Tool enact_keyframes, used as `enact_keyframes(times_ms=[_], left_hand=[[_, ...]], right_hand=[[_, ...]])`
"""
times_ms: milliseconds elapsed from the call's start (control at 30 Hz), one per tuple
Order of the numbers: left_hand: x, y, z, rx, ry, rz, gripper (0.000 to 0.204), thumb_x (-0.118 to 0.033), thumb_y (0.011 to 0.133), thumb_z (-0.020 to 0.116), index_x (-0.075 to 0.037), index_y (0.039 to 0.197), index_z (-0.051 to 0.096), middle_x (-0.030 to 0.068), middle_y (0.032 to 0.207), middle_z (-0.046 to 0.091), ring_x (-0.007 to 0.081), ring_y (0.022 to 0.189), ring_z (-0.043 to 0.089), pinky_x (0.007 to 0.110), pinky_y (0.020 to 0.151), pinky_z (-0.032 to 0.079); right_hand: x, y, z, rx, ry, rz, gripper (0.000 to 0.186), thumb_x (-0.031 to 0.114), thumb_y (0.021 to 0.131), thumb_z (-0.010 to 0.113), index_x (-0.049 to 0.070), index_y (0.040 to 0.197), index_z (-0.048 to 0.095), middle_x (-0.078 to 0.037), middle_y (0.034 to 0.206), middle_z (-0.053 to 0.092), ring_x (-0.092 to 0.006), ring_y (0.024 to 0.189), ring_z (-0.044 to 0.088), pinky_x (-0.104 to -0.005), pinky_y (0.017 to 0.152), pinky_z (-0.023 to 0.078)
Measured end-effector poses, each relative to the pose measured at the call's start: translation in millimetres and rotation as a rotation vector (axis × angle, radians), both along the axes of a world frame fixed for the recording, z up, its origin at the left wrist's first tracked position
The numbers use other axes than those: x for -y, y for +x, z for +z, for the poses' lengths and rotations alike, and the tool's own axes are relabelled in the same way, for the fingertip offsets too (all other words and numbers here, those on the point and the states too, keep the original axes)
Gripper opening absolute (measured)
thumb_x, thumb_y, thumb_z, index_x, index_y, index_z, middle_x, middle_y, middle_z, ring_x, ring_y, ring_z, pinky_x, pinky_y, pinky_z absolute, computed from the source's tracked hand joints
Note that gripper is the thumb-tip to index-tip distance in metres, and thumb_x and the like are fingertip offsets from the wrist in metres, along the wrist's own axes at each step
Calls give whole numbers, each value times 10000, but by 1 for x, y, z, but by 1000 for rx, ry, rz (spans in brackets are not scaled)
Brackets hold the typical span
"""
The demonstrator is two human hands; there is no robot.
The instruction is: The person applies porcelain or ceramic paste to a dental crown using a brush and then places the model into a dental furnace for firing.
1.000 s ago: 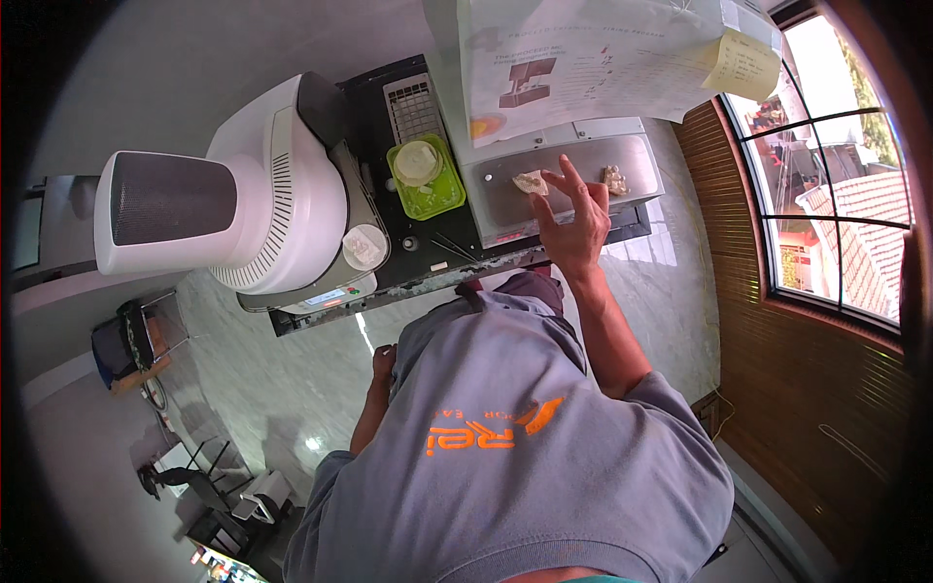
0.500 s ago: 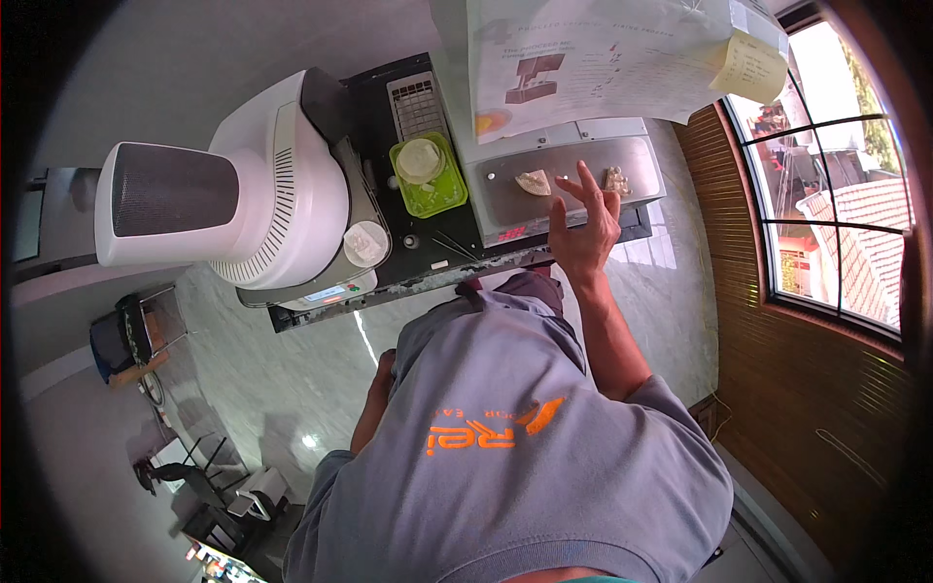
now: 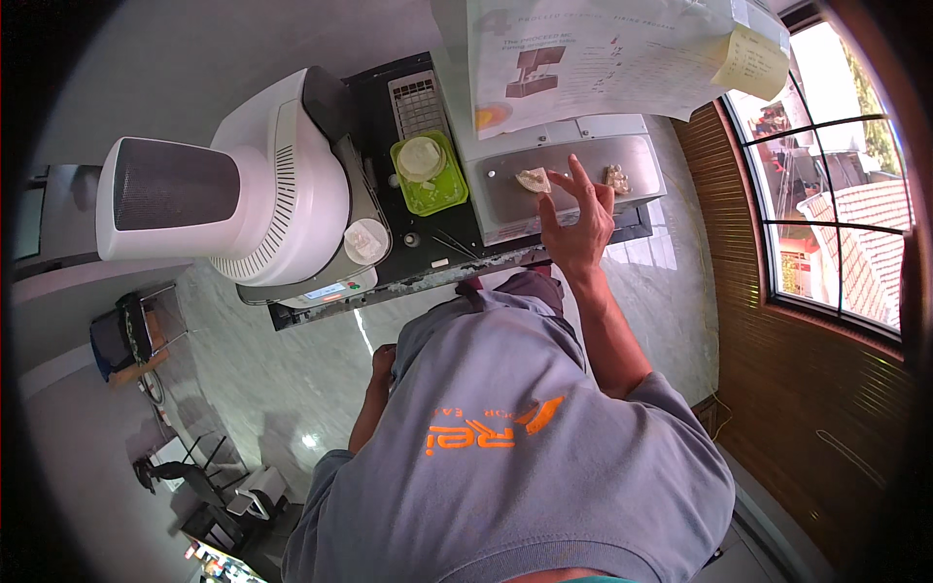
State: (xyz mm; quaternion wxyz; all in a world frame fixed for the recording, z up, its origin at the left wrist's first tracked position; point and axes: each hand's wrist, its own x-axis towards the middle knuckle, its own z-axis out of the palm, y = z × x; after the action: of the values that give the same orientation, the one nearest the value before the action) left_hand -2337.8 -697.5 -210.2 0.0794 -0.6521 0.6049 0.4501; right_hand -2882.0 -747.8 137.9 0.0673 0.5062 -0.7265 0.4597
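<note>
My right hand (image 3: pixel 581 222) reaches over the metal top (image 3: pixel 503 206) of a white cabinet-like machine. Its thumb and index finger are parted at the right edge of a cream, wedge-shaped piece that looks like a dental model (image 3: pixel 531 180); whether they touch it I cannot tell. The other fingers stretch forward. Just right of the hand stands a second cream, bumpy piece (image 3: pixel 616 180), partly behind the fingers. My left hand (image 3: pixel 385 360) hangs low beside my body, its fingers mostly hidden.
To the left stands a white furnace-like machine (image 3: pixel 282 185) holding a round pale dish (image 3: pixel 366 242). A green tray (image 3: pixel 432 200) with a pale round container (image 3: pixel 421 159) sits on the black table. Tweezers (image 3: pixel 454 243) lie near its front edge. A printed sheet (image 3: pixel 603 78) hangs above.
My right hand has shifted slightly left, bringing thumb and index finger up to the wedge-shaped piece. My left hand has stayed low at my side.
</note>
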Motion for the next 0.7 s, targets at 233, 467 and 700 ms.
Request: enact_keyframes(times_ms=[233,467,700], left_hand=[[-3,-10,3,-16,11,4,368,-301,915,716,-47,1161,816,148,1123,815,269,1045,768,388,937,587],[-4,-2,1,-79,-9,76,386,-322,928,716,-48,1182,812,157,1158,809,289,1088,759,405,965,576],[-12,10,-14,-46,-30,-33,383,-317,938,709,-48,1193,808,163,1169,807,294,1087,759,407,964,576]], right_hand=[[2,1,1,-19,-2,9,795,81,823,864,118,1554,557,4,1177,823,-252,966,659,-375,1014,495],[2,-1,3,-6,19,-8,816,90,828,859,110,1574,530,4,1168,826,-253,986,654,-377,1021,498],[-8,4,-10,-9,41,-25,835,118,845,826,66,1607,488,12,1156,826,-246,981,624,-383,1004,478]])
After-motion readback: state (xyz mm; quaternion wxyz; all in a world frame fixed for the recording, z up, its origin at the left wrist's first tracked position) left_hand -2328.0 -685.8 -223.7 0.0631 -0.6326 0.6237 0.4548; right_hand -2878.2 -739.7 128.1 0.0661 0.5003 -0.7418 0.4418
